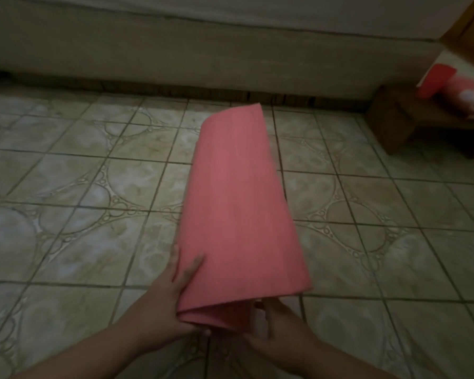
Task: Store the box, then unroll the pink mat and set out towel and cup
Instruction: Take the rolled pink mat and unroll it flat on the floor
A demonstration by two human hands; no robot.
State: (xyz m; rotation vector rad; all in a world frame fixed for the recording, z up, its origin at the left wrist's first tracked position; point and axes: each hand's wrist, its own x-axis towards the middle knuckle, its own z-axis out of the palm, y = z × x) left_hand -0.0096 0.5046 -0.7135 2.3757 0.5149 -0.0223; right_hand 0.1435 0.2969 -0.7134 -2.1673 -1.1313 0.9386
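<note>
Fingers (192, 269) of the left hand (159, 302) press flat on the near end of the rolled pink mat (238, 203), and the right hand (277, 332) cups that end from below. From the fingers, the mat's long side points up and away over the tiled floor (66, 187), toward the bed (203, 50).

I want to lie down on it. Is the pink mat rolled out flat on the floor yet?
No, the pink mat is rolled up, held at its near end by the left hand and right hand.
</note>
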